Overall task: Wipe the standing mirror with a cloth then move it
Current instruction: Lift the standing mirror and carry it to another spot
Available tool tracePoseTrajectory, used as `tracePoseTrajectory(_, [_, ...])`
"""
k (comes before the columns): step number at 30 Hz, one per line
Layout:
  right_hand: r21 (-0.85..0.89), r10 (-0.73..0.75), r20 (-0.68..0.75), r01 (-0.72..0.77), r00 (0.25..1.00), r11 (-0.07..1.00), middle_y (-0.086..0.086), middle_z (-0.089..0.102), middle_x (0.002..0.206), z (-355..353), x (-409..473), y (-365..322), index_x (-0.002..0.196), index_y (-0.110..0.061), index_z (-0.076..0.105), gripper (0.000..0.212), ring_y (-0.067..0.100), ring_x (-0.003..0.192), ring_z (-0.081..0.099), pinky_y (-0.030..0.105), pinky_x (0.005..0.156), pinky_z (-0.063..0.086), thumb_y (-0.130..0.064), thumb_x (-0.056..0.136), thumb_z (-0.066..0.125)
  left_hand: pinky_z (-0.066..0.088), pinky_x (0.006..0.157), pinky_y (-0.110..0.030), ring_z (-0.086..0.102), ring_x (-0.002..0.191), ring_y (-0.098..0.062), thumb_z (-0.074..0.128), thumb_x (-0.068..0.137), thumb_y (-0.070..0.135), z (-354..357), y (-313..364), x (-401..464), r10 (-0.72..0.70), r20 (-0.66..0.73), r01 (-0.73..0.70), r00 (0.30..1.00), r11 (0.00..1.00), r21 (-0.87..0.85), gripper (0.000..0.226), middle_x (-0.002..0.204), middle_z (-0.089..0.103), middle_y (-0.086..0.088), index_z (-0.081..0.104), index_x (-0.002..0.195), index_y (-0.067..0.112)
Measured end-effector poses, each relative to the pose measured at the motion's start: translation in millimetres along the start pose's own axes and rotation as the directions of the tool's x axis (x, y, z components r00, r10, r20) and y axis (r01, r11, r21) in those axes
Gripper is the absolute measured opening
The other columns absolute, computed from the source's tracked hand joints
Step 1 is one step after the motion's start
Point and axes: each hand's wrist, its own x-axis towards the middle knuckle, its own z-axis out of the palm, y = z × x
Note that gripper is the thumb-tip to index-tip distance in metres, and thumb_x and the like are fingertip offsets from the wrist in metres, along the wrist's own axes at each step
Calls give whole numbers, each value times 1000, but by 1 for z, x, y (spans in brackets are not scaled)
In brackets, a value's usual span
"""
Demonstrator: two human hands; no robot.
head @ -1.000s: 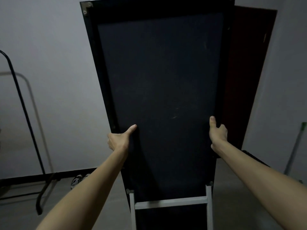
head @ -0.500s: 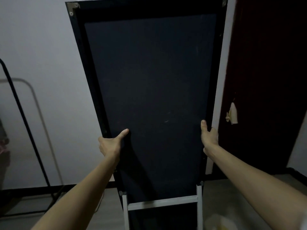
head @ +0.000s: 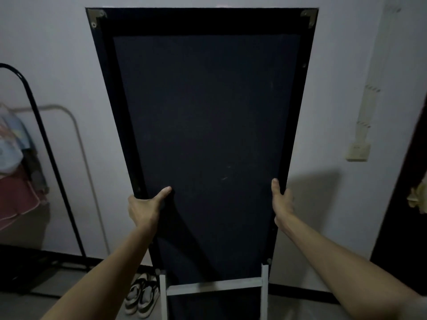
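Mirror: the standing mirror (head: 203,139) fills the centre of the frame, its dark back side toward the camera, in front of the pale wall (head: 57,54).
Left hand: the left hand (head: 144,206) grips the left edge of the mirror, thumb lying on the back panel, the other fingers hidden behind the frame.
Right hand: the right hand (head: 282,202) grips the right edge, thumb pointing up along the panel, fingers wrapped round the edge.
Stand: a white stand (head: 215,286) crosses the bottom of the mirror.
Lower left: a pair of shoes (head: 141,296) lies on the floor beside the stand.
Left edge: a black clothes rack (head: 46,144) with hanging clothes (head: 16,176).
Right side: a wall socket (head: 357,151) and a dark door (head: 402,215).
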Motion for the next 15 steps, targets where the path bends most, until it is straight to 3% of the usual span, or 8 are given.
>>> tracePoseTrajectory(6, [-1,-5,30,5,1000,1000,8,53,118,89,82,17,119,-9,46,52,27,109,53,43,99,45,-52,91,45,50,87,-44,58,104,-32,84,53,52,43,-21,106,-1,-9,1,1000,1000,3,84,112,61,-11,51,115,6])
tracePoseTrajectory(10, [8,7,41,-8,999,1000,9,50,131,138,127,24,128,-9,42,60,28,117,50,44,104,41,-55,90,44,50,90,-47,57,106,-33,84,52,52,74,-31,174,4,-1,-4,1000,1000,3,85,115,60,-12,49,115,6])
tracePoseTrajectory(12, [18,27,39,-28,999,999,7,44,138,158,150,28,136,-10,37,67,29,124,46,44,107,38,-56,89,44,50,91,-49,56,107,-33,84,54,50,92,-35,202,2,10,-2,1000,1000,11,85,117,58,-13,47,116,6])
tracePoseTrajectory(15, [33,22,55,-24,998,999,8,43,141,179,178,44,140,-16,34,90,29,126,45,49,106,39,-75,73,46,50,92,-49,56,108,-33,84,53,51,113,-45,232,13,30,-14,999,999,35,86,118,57,-13,45,116,7])
